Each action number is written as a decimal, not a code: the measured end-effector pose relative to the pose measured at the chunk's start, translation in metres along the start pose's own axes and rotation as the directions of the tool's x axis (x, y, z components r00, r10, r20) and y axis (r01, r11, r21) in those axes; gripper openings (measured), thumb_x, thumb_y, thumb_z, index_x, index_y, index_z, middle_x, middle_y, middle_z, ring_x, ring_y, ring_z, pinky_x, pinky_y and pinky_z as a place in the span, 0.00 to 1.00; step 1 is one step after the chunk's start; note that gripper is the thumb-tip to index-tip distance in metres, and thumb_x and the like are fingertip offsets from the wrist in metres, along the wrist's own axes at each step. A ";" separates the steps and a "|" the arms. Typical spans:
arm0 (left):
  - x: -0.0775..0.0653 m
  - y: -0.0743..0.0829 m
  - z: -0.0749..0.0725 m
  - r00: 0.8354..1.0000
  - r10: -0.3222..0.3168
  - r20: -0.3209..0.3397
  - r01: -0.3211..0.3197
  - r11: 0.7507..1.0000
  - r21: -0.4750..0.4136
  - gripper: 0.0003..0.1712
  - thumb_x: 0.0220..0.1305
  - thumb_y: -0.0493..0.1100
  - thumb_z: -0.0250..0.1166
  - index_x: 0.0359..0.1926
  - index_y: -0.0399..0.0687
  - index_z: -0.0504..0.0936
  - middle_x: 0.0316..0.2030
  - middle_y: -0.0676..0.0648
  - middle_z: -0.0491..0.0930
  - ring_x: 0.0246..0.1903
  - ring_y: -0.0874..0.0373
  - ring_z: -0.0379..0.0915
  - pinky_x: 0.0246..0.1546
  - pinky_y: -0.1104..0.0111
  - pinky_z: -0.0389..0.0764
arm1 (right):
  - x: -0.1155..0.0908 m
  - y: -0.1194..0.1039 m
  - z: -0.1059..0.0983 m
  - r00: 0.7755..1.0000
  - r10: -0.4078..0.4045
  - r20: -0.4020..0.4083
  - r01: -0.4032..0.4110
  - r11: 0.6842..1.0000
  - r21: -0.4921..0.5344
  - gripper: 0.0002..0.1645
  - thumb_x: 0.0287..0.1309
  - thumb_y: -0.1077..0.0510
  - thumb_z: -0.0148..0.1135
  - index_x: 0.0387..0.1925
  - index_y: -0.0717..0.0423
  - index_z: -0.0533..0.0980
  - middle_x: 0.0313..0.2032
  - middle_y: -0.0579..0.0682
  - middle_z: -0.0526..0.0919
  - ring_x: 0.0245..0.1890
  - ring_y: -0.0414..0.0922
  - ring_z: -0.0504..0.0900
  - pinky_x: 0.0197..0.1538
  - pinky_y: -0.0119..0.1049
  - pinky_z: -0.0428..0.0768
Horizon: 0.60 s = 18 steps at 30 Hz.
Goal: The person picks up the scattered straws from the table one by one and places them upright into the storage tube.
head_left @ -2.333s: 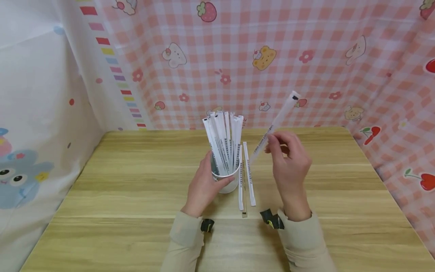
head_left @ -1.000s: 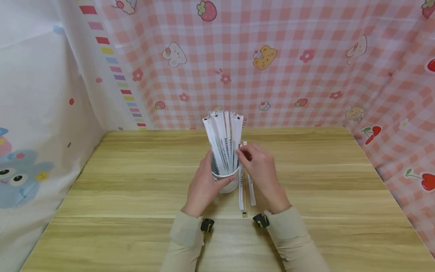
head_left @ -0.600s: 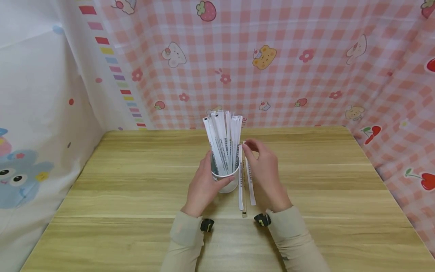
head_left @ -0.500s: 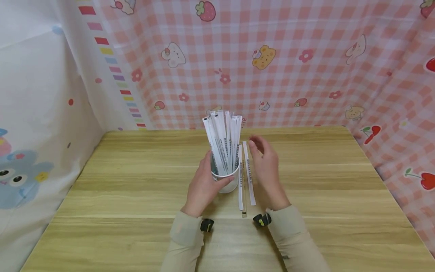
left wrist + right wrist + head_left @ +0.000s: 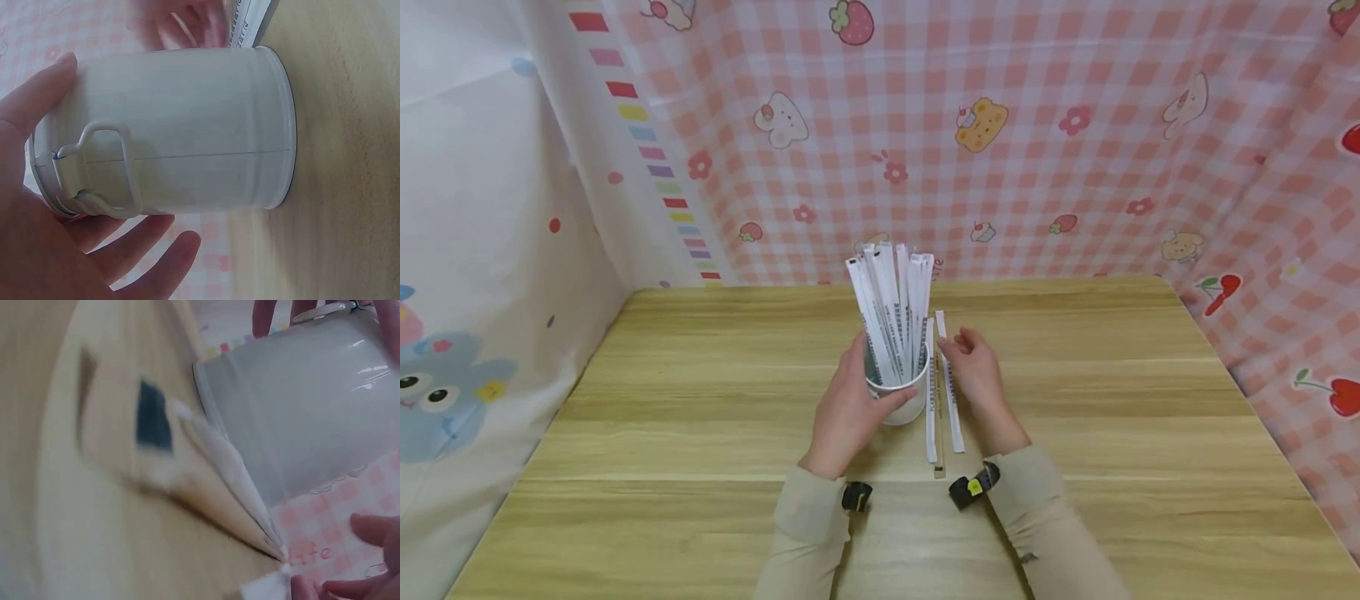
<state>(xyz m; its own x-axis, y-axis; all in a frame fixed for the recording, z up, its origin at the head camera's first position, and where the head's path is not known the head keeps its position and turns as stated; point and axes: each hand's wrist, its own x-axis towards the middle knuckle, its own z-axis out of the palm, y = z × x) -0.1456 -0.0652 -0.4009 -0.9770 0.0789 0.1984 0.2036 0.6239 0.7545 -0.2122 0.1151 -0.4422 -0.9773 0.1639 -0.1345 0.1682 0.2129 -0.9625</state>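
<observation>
My left hand (image 5: pixel 845 412) grips a white metal cup (image 5: pixel 187 131), thumb over the front of its rim and fingers round the side. A small wire handle shows on the cup's wall in the left wrist view. Several paper-wrapped straws (image 5: pixel 886 321) stand in the cup, fanned at the top. To its right, wrapped straws lie side by side: a white one (image 5: pixel 932 429), a see-through one (image 5: pixel 939 468) with a dark tip, and another white one (image 5: pixel 956 429). My right hand (image 5: pixel 977 371) is at the rightmost straw's upper part, thumb and fingers apart in the right wrist view.
A wooden table (image 5: pixel 700 417) lies under everything. A pink checked cloth (image 5: pixel 1030 183) hangs behind it, and a white printed cloth (image 5: pixel 490 208) on the left. Black bands (image 5: pixel 973 486) sit at both sleeve cuffs.
My right hand carried a wrapped straw leftward and let it go into the cup. It then drew away to the right and came down to the straws lying on the table. My left hand stayed put.
</observation>
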 end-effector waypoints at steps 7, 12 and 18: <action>0.001 -0.001 0.001 1.000 0.003 -0.014 -0.002 1.000 0.028 0.56 0.40 0.60 0.70 0.67 0.61 0.48 0.56 0.53 0.64 0.53 0.53 0.64 0.49 0.58 0.67 | 0.005 0.013 0.005 0.996 -0.086 -0.014 0.081 0.975 -0.209 0.34 0.53 0.55 0.61 0.57 0.68 0.63 0.46 0.59 0.74 0.45 0.50 0.72 0.49 0.41 0.71; 0.000 0.000 0.002 1.000 -0.002 -0.017 0.003 0.999 0.036 0.56 0.40 0.61 0.69 0.67 0.60 0.48 0.56 0.52 0.64 0.53 0.53 0.64 0.49 0.57 0.68 | 0.006 0.013 0.007 0.978 -0.208 -0.007 0.191 0.908 -0.372 0.18 0.48 0.58 0.63 0.38 0.68 0.72 0.30 0.57 0.73 0.31 0.49 0.70 0.35 0.40 0.70; 0.000 0.000 0.003 1.000 -0.028 -0.009 0.028 0.999 0.044 0.55 0.41 0.62 0.69 0.67 0.60 0.49 0.56 0.51 0.64 0.53 0.52 0.64 0.49 0.56 0.68 | 0.006 0.013 0.009 0.973 -0.229 -0.013 0.192 0.844 -0.500 0.14 0.46 0.58 0.64 0.32 0.63 0.72 0.30 0.54 0.71 0.31 0.49 0.69 0.33 0.40 0.67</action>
<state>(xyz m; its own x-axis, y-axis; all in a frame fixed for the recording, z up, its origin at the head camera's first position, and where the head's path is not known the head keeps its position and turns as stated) -0.1458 -0.0626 -0.4025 -0.9816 0.0546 0.1829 0.1730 0.6596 0.7314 -0.2169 0.1105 -0.4572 -0.9880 0.1233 0.0929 0.0188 0.6931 -0.7206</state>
